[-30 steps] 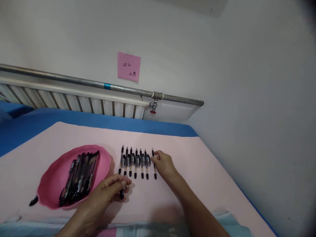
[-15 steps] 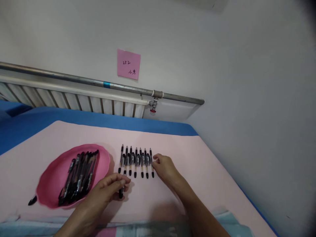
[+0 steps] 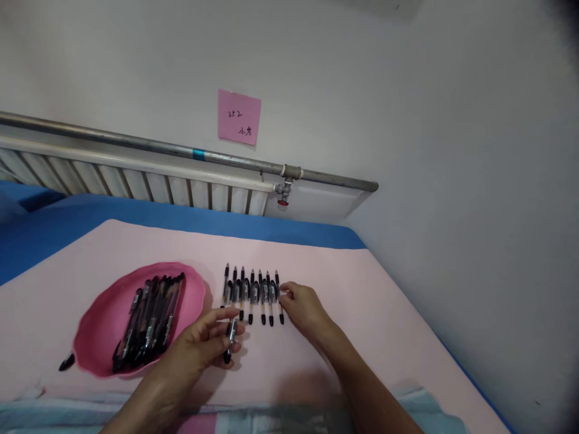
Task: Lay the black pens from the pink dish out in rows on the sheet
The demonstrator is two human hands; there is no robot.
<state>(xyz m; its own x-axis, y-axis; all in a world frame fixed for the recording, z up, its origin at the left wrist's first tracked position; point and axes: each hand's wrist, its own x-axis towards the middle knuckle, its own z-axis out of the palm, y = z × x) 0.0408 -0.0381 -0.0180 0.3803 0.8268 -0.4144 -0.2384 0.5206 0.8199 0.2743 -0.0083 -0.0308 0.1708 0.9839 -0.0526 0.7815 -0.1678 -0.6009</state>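
My left hand [image 3: 208, 342] is closed, its thumb and fingers pinching a pen cap [image 3: 231, 340] with the black end pointing down. It hovers just in front of a row of several uncapped black pens, tips facing the wall. Loose clear-and-black pen caps [image 3: 256, 293] lie between those pens. At the row's right end, my right hand [image 3: 302, 306] rests with its index finger and thumb slightly apart, their tips against the side of the last pen [image 3: 281, 312]. A pink scalloped bowl [image 3: 93, 337] on the left holds a bundle of capped pens [image 3: 151, 319].
Another black-tipped item [image 3: 67, 362] pokes out beside the bowl's left edge. Pink sheeting [image 3: 344, 289] covers the blue table [image 3: 217, 226]. Behind stand a radiator [image 3: 156, 187], a metal pipe [image 3: 335, 179] and a red-handled valve [image 3: 283, 204]. A pink note [image 3: 239, 117] is on the wall.
My left hand has shifted slightly to the right and turned the cap, so more of its silvery side shows. My right hand stays by the last pen. The view has shifted slightly.
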